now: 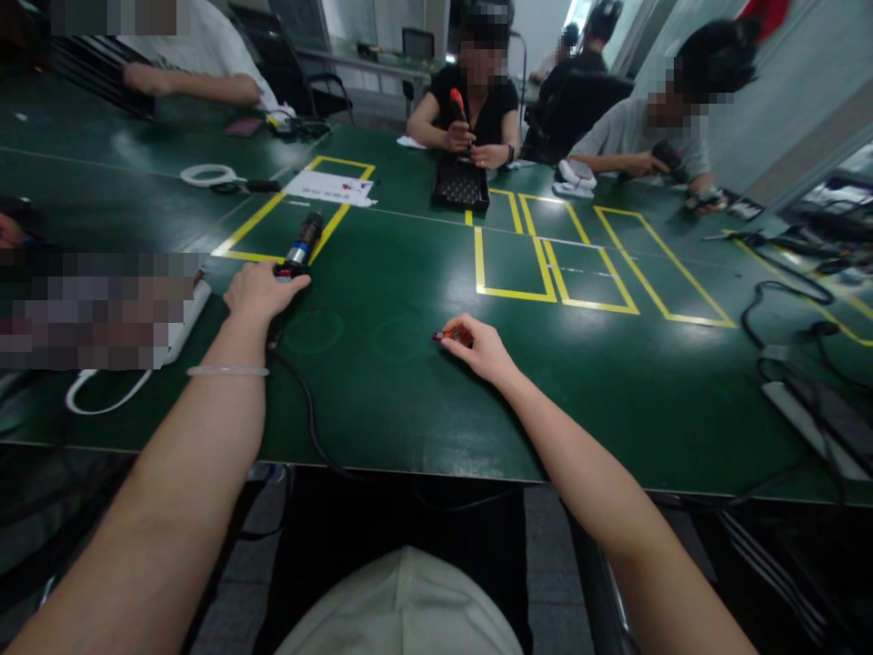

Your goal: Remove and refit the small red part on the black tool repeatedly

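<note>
My left hand (257,293) is wrapped round the lower end of a black cylindrical tool with a blue band (304,241). The tool tilts up and away, its far end over the yellow-taped rectangle. My fingers hide its lower part, so its exact kind does not show. Over the middle of the table, my right hand (481,347) pinches a small red-and-black piece (440,337) between thumb and fingertips. The piece is too small to identify. A black cable (308,409) runs from near my left wrist to the table's front edge.
Yellow tape frames (515,296) mark the green table (382,418). A white sheet (331,188) and a coiled white cable (208,175) lie beyond my left hand. Opposite, a person with a red-handled tool (456,102) sits behind a black tray (462,193). Black cables (757,300) crowd the right.
</note>
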Demonstrator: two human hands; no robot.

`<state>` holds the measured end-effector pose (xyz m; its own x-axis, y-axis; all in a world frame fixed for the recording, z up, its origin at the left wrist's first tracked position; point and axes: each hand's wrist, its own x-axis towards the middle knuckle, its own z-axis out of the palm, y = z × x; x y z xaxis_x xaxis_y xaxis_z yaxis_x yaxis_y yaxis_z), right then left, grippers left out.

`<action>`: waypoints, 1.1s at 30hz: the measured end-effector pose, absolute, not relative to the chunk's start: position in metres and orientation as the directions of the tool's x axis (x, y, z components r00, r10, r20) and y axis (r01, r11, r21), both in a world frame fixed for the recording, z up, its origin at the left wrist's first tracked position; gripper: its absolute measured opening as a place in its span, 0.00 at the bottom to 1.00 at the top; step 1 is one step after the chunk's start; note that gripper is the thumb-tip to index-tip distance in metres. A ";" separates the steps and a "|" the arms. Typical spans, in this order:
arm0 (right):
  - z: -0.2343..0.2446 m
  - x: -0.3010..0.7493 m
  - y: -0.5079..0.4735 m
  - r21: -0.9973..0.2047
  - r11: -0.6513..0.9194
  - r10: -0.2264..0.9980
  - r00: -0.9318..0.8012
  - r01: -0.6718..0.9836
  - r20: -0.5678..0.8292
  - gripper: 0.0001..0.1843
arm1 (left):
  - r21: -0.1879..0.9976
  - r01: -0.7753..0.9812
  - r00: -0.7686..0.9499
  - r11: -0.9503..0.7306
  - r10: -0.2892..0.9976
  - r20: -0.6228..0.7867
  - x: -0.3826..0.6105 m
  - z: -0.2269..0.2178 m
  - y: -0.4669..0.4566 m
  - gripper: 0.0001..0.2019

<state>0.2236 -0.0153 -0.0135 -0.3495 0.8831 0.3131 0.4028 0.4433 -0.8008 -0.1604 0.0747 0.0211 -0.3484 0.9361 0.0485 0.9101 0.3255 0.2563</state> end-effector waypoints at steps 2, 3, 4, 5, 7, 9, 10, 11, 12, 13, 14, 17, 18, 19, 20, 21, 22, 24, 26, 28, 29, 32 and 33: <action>-0.014 0.223 -0.015 -0.804 0.438 0.886 -0.345 0.401 0.311 0.10 | 0.272 0.912 -0.336 0.309 0.940 0.060 -0.162 0.020 0.076 0.41; -0.014 0.223 -0.015 -0.805 0.437 0.887 -0.342 0.401 0.311 0.09 | 0.281 0.910 -0.335 0.304 0.940 0.067 -0.162 0.019 0.075 0.40; -0.015 0.223 -0.015 -0.806 0.436 0.887 -0.340 0.400 0.312 0.10 | 0.292 0.909 -0.332 0.298 0.940 0.073 -0.162 0.018 0.075 0.40; -0.015 0.223 -0.015 -0.806 0.437 0.887 -0.340 0.399 0.313 0.10 | 0.303 0.908 -0.326 0.289 0.942 0.078 -0.161 0.018 0.074 0.39; -0.015 0.223 -0.014 -0.807 0.439 0.886 -0.339 0.395 0.316 0.11 | 0.337 0.900 -0.324 0.276 0.941 0.095 -0.156 0.016 0.071 0.38; -0.016 0.223 -0.014 -0.810 0.437 0.887 -0.338 0.392 0.315 0.13 | 0.402 0.882 -0.317 0.248 0.941 0.115 -0.150 0.014 0.068 0.37; -0.017 0.223 -0.014 -0.812 0.432 0.889 -0.334 0.391 0.312 0.13 | 0.439 0.870 -0.308 0.226 0.943 0.125 -0.146 0.013 0.066 0.36; -0.017 0.223 -0.014 -0.816 0.426 0.892 -0.330 0.390 0.308 0.13 | 0.470 0.859 -0.296 0.204 0.946 0.130 -0.142 0.012 0.064 0.35; -0.017 0.223 -0.014 -0.821 0.419 0.896 -0.327 0.389 0.302 0.13 | 0.489 0.853 -0.280 0.183 0.951 0.133 -0.137 0.011 0.061 0.35; -0.017 0.223 -0.014 -0.824 0.412 0.898 -0.324 0.388 0.296 0.13 | 0.493 0.854 -0.261 0.164 0.956 0.133 -0.132 0.011 0.059 0.34; -0.017 0.223 -0.014 -0.827 0.407 0.900 -0.323 0.388 0.291 0.14 | 0.485 0.862 -0.241 0.149 0.962 0.132 -0.126 0.010 0.057 0.33; -0.017 0.223 -0.015 -0.831 0.396 0.904 -0.322 0.390 0.280 0.14 | 0.434 0.897 -0.159 0.082 0.977 0.144 -0.106 0.011 0.049 0.34; -0.017 0.223 -0.015 -0.832 0.394 0.906 -0.320 0.391 0.278 0.14 | 0.414 0.909 -0.122 0.050 0.981 0.151 -0.098 0.011 0.046 0.34; -0.016 0.223 -0.015 -0.834 0.390 0.907 -0.318 0.391 0.276 0.14 | 0.390 0.921 -0.086 0.018 0.984 0.157 -0.090 0.011 0.043 0.34; -0.016 0.223 -0.015 -0.837 0.386 0.909 -0.314 0.389 0.273 0.14 | 0.363 0.932 -0.051 -0.011 0.986 0.159 -0.082 0.012 0.039 0.34; -0.016 0.223 -0.015 -0.841 0.382 0.911 -0.311 0.384 0.272 0.14 | 0.333 0.942 -0.017 -0.037 0.987 0.157 -0.073 0.012 0.036 0.34; -0.016 0.223 -0.015 -0.846 0.379 0.912 -0.309 0.377 0.270 0.14 | 0.305 0.950 0.015 -0.062 0.988 0.152 -0.065 0.013 0.032 0.34; -0.017 0.222 -0.015 -0.853 0.376 0.912 -0.306 0.363 0.272 0.13 | 0.260 0.960 0.072 -0.106 0.988 0.139 -0.049 0.014 0.024 0.32; -0.017 0.222 -0.015 -0.850 0.382 0.911 -0.304 0.362 0.280 0.13 | 0.230 0.962 0.120 -0.146 0.985 0.125 -0.035 0.016 0.017 0.31; -0.016 0.222 -0.015 -0.837 0.402 0.905 -0.298 0.370 0.303 0.12 | 0.210 0.958 0.171 -0.193 0.978 0.120 -0.023 0.016 0.009 0.30; -0.015 0.222 -0.015 -0.829 0.415 0.901 -0.295 0.374 0.318 0.11 | 0.203 0.954 0.199 -0.221 0.972 0.122 -0.018 0.017 0.006 0.30; -0.014 0.222 -0.016 -0.811 0.446 0.889 -0.291 0.377 0.354 0.10 | 0.196 0.928 0.297 -0.318 0.946 0.127 -0.007 0.017 -0.003 0.29; -0.014 0.222 -0.016 -0.809 0.450 0.887 -0.295 0.379 0.356 0.10 | 0.197 0.917 0.327 -0.347 0.937 0.127 -0.004 0.017 -0.006 0.29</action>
<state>0.2217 -0.0157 -0.0141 -0.2945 0.8870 0.3558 0.3788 0.4501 -0.8087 -0.0043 -0.0057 0.0172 0.3270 0.9365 0.1265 0.9170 -0.3468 0.1970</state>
